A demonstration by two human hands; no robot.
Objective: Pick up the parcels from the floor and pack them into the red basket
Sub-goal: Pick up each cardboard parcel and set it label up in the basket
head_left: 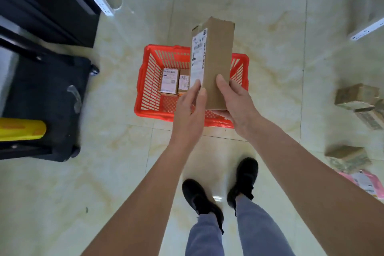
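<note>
A long brown cardboard parcel (216,58) with a white shipping label on its left face hangs above the red basket (148,81). My right hand (234,100) grips the parcel's near end, thumb on top and fingers underneath. My left hand (190,110) touches the labelled side with straight fingers. Inside the basket lie two small labelled boxes (170,82) side by side at the left. More parcels (359,97) sit on the floor at the right.
A black wheeled case (47,108) with a yellow object (20,130) stands at the left. A dark cabinet (41,2) fills the top left. A brown parcel (349,157) and a pink bag (365,181) lie at the right. My feet (220,191) stand behind the basket.
</note>
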